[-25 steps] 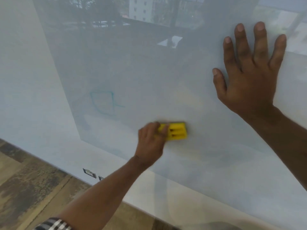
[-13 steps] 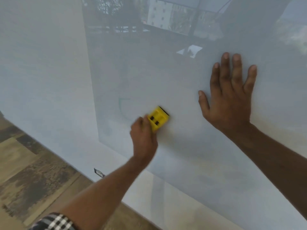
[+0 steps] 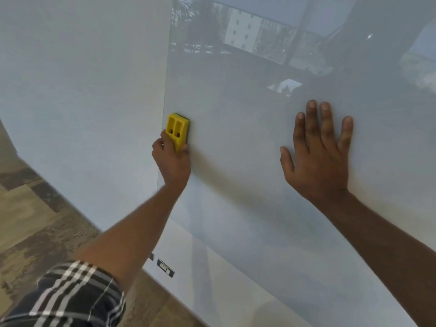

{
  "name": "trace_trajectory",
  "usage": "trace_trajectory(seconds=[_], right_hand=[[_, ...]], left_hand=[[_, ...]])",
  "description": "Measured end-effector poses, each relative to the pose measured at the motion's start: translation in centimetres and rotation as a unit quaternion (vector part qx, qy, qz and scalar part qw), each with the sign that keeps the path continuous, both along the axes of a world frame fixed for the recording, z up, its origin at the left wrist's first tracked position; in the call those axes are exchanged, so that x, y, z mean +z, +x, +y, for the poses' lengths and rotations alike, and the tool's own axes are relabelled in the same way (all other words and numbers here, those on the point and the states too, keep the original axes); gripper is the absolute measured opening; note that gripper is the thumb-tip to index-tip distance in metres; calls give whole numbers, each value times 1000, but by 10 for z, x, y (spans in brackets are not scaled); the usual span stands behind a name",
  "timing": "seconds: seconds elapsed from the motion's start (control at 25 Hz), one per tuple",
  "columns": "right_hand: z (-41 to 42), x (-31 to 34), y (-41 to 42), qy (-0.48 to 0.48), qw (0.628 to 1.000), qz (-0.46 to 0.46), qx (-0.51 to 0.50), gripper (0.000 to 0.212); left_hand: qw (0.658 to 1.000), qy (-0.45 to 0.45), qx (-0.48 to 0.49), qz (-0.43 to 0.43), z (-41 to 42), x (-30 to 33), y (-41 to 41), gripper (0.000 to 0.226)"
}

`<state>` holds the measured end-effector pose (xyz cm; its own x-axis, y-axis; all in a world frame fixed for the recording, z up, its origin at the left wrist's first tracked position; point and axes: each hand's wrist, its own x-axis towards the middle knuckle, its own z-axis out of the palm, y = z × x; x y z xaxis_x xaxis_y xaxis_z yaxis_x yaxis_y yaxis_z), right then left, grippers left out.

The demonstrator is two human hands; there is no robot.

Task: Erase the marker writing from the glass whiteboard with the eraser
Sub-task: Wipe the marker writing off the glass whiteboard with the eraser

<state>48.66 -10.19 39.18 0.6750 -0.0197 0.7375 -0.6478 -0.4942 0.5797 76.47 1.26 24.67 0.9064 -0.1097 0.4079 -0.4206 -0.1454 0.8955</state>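
1. Because the job is to rub marker off the glass whiteboard (image 3: pixel 247 149), the left hand (image 3: pixel 173 159) holds the yellow eraser (image 3: pixel 177 129) with its soft dark side pressed flat on the glass.
2. Its grip is closed around the bottom end of the eraser, fingers on one side and thumb on the other. That way the hand can push hard and steer.
3. The eraser stands almost upright, right at the board's left edge, at about 9 o'clock from the middle of the view. I think it is there to clean all the way to the edge.
4. The right hand (image 3: pixel 320 156) lies flat on the glass at about 3 o'clock, well apart from the eraser. Its fingers (image 3: pixel 326 119) are spread wide and it holds nothing. I think it helps the person lean in and stay steady.
5. No marker lines show on the glass around the eraser now, so the cleaning looks nearly done.
6. The shiny glass shows windows and trees in it, so faint marks could hide.
7. Down at 7 o'clock are a checked sleeve (image 3: pixel 77 293) and the wooden floor (image 3: pixel 35 220).
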Motion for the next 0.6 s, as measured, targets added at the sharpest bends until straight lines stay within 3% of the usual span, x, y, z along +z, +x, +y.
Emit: trace_trajectory(seconds=[0.12,0.32,0.44,0.6], right_hand=[[0,0,2,-6,1000,-2,-5,67],[1,0,4,-7,1000,-11,-12,67],[1,1,3,-4,1000,-10,-8,67],[2,1,2,1,1000,-7,0,68]], left_hand=[[998,-1,-51,-26,-2,-48,-57,66],[979,41,-200,0,8,-115,-151,74],[982,35,-186,-28,10,-88,-128,72],[994,-17,-99,-52,2,2,-31,68]])
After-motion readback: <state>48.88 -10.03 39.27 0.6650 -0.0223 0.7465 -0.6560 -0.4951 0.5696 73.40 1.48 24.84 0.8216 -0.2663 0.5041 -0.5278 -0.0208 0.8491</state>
